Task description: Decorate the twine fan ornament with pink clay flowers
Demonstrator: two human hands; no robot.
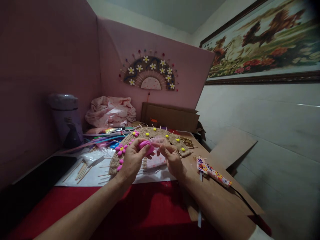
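Observation:
My left hand [132,160] is closed around a lump of pink clay [146,146], held above a half-round woven rope fan [150,135]. My right hand [172,159] pinches the same pink lump from the right, along with a bit of clear wrapping. The fan lies flat on the table, studded with yellow beads on sticks [179,144] and pink clay flowers [121,149] along its left rim.
A flower-patterned glue gun [212,172] with a black cord lies on cardboard to the right. Wooden sticks [81,171], coloured strips, a purple flask [66,118], pink cloth [111,111] and a cardboard box [170,116] crowd the back. A finished fan [150,74] hangs on the pink wall.

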